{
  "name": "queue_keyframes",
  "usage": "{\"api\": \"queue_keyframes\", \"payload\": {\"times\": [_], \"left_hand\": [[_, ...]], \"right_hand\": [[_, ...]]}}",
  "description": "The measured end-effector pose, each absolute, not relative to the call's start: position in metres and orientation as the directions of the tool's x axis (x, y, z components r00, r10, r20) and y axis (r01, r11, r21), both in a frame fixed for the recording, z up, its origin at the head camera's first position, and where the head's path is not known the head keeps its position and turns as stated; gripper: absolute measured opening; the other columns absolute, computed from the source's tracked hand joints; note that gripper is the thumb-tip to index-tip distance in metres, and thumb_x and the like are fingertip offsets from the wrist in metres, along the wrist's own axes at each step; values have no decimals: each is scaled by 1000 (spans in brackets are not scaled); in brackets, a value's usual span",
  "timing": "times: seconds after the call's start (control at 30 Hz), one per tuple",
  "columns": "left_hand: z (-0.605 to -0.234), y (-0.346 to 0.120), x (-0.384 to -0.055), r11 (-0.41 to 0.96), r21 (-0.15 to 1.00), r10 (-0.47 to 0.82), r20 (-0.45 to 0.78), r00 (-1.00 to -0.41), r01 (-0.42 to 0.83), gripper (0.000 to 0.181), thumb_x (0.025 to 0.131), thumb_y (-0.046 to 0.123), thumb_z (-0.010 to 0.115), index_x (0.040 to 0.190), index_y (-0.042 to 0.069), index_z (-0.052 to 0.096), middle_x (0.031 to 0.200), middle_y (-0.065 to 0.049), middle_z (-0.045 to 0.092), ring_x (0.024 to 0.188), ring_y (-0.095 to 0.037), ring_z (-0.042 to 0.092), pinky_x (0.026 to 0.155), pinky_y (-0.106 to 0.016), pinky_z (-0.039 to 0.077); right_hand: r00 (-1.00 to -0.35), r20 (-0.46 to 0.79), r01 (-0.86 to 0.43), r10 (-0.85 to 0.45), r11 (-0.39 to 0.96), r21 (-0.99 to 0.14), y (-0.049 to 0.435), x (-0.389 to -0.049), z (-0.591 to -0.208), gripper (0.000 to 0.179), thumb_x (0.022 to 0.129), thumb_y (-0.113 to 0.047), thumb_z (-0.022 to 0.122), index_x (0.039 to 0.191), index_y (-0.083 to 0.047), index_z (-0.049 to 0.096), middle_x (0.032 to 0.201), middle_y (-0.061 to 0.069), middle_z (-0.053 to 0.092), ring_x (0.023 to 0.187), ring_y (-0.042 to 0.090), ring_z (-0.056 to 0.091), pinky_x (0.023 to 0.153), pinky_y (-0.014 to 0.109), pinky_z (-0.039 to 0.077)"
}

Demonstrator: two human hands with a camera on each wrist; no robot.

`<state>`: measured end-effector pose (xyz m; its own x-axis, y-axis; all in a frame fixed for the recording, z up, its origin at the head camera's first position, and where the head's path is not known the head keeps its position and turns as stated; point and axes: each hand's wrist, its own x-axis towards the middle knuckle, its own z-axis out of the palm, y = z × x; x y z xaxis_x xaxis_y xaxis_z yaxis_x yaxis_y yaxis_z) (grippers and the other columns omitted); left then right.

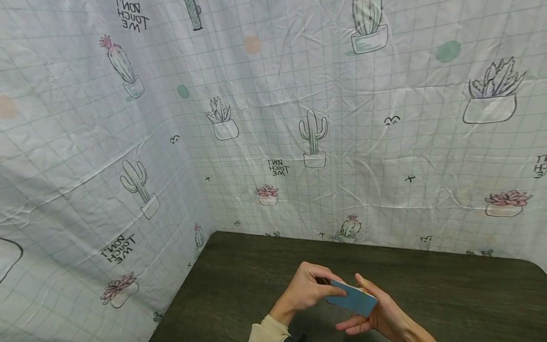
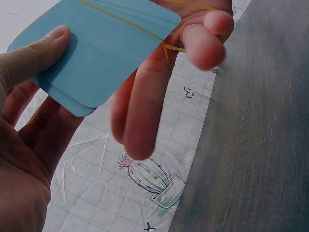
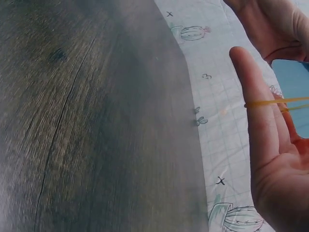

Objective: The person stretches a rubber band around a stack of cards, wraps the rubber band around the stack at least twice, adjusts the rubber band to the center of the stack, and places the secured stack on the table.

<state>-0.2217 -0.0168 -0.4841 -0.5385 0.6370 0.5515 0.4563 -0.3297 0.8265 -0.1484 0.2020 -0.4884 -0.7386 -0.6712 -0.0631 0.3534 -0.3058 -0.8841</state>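
Observation:
A small stack of light blue cards [image 1: 351,300] with rounded corners is held above the table, tilted. My left hand [image 1: 304,289] pinches its left end, thumb on the blue face. A thin yellow rubber band [image 2: 123,21] crosses that face near the other end. My right hand [image 1: 384,311] is beside the right end of the stack, fingers spread and mostly extended. In the right wrist view the rubber band [image 3: 264,103] loops round one straight finger [image 3: 260,125] and stretches toward the cards [image 3: 291,79]. The back of the stack is mostly hidden.
The dark wood-grain table [image 1: 248,270] spreads below both hands. Behind it and along the left side hangs a white gridded cloth [image 1: 256,156] printed with cacti and potted plants, meeting the table's back edge.

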Motion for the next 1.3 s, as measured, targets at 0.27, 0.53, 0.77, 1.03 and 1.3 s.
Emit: {"api": "queue_keyframes", "payload": {"times": [0.27,0.53,0.77,1.03,1.3], "left_hand": [[-487,-18,-220,-381,805,587,591,-554,455,11,82,-14,74,92,-19,70,78,-31,66,61,-12,65,50,-28,54],[-487,-16,-218,-396,832,535,553,-639,388,17,82,-10,75,94,-21,69,84,-37,66,70,-6,68,58,-28,57],[-489,-12,-218,-392,854,485,507,-712,341,22,83,-3,79,94,-20,70,88,-28,71,73,-8,69,60,-22,55],[-490,-11,-218,-335,890,436,438,-786,310,26,80,2,83,94,-17,71,81,-4,74,71,-7,67,60,-22,54],[-490,-9,-218,-361,898,372,385,-845,250,25,79,-4,82,96,-18,71,82,-6,75,73,-9,68,62,-22,55]], "right_hand": [[-718,7,360,-696,-380,-852,199,-146,-493,69,110,-46,10,159,2,9,136,16,54,112,40,65,95,48,51],[-730,92,350,-677,-486,-801,197,-145,-495,55,112,-37,11,150,-11,42,133,12,61,114,37,65,98,43,50],[-704,193,389,-683,-599,-700,194,-147,-498,58,112,-36,10,136,-20,60,134,16,60,121,34,61,105,41,44],[-734,203,383,-648,-641,-665,192,-146,-501,56,112,-34,12,136,-20,60,135,15,60,122,31,61,106,38,43],[-732,237,416,-638,-695,-587,190,-147,-505,61,111,-37,8,138,-18,59,138,18,58,126,30,58,109,36,39]]}}
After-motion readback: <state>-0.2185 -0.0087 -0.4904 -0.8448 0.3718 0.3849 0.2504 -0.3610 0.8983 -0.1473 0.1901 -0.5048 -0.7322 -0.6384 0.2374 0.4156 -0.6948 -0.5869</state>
